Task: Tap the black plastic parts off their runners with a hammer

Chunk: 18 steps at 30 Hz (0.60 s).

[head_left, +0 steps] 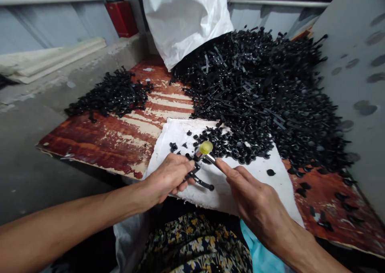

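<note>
L hand: clenched on black sprue, bottom centre; one end sticks out over white sheet, held low, prob. to steady it.
R hand: pinches thin tool, yellow-green tip up, index along the shaft, likely for control.
Tool/sprue: close; contact unclear.
Loose bits: on sheet, just above hands.
Big pile: right, near.
Small pile: upper left, apart, seems kept separate.
Board: worn red, under all.

Head camera looks down, seemingly close.
</note>
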Tool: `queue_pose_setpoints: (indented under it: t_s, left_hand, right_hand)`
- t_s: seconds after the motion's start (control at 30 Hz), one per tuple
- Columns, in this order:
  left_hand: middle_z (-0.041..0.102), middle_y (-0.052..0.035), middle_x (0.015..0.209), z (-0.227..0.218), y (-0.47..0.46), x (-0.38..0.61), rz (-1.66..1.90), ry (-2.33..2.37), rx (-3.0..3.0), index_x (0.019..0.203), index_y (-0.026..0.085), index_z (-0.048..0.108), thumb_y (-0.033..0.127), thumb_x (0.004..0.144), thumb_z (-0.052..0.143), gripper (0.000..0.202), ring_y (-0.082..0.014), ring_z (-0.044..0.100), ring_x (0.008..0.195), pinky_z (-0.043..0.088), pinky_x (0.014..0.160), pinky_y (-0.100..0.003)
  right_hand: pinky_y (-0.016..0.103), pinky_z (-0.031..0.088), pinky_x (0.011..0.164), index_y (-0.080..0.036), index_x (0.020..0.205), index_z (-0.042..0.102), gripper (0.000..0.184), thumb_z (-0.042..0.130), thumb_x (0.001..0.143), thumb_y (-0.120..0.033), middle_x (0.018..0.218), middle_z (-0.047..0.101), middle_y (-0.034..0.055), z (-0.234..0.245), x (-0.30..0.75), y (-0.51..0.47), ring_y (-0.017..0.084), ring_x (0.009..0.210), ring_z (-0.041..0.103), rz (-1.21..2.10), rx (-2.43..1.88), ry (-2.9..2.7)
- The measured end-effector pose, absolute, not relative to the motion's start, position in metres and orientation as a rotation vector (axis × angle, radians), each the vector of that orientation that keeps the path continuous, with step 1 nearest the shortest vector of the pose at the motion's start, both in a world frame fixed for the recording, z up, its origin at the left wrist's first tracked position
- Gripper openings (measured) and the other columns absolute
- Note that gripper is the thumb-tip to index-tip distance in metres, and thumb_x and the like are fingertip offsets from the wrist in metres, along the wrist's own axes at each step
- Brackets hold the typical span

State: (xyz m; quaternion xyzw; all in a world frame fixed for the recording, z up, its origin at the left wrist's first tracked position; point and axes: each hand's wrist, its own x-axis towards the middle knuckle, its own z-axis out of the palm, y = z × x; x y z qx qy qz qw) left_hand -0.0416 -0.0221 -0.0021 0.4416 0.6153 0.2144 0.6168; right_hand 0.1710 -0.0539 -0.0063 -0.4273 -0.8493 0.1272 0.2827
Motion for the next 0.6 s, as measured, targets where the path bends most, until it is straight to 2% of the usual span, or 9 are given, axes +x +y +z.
queue_pose_setpoints:
  t_s: [0.1,0.17,0.3,0.5,0.6]
  left_hand:
    - [0.044,0.0053,0.048,0.003,-0.025,-0.045,0.463,1.363,1.154,0.065,0.018,0.047,0.041,0.086,0.048,0.031,-0.0058,0.032,0.040,0.023,0.040,-0.018]
    - [0.039,0.0056,0.049,0.009,-0.029,-0.043,0.456,1.293,1.308,0.061,0.018,0.045,0.038,0.087,0.047,0.032,-0.0069,0.032,0.046,0.026,0.045,-0.018]
    - [0.046,0.0024,0.061,0.017,-0.029,-0.033,0.393,1.172,1.581,0.062,0.019,0.045,0.033,0.088,0.044,0.030,-0.0101,0.041,0.057,0.032,0.052,-0.019]
    - [0.039,0.0043,0.055,0.007,-0.016,-0.022,0.365,1.229,1.651,0.059,0.019,0.043,0.028,0.086,0.043,0.028,-0.0091,0.035,0.051,0.025,0.047,-0.020]
    - [0.039,0.0061,0.054,0.003,-0.014,-0.022,0.407,1.254,1.529,0.066,0.019,0.046,0.029,0.082,0.047,0.019,-0.0089,0.035,0.049,0.026,0.046,-0.020]
  right_hand:
    - [0.031,0.058,0.072,-0.025,0.142,0.047,0.052,0.042,0.092,-0.010,0.091,0.069,0.0071,0.001,0.171,-0.054,0.018,0.075,0.068,0.446,-1.218,-2.013]
    - [0.034,0.058,0.078,-0.025,0.139,0.050,0.046,0.047,0.094,-0.019,0.091,0.071,0.0065,0.005,0.172,-0.055,0.020,0.081,0.069,0.563,-1.311,-1.839]
    - [0.035,0.059,0.073,-0.022,0.130,0.057,0.039,0.051,0.093,-0.033,0.088,0.073,0.0060,0.001,0.177,-0.060,0.021,0.080,0.069,0.835,-1.433,-1.653]
    - [0.031,0.058,0.069,-0.019,0.122,0.062,0.037,0.055,0.090,-0.035,0.087,0.073,0.0051,-0.010,0.183,-0.067,0.017,0.073,0.067,0.901,-1.452,-1.534]
    - [0.031,0.058,0.070,-0.019,0.123,0.061,0.037,0.055,0.090,-0.035,0.087,0.072,0.0049,-0.009,0.184,-0.066,0.017,0.074,0.067,0.923,-1.448,-1.525]
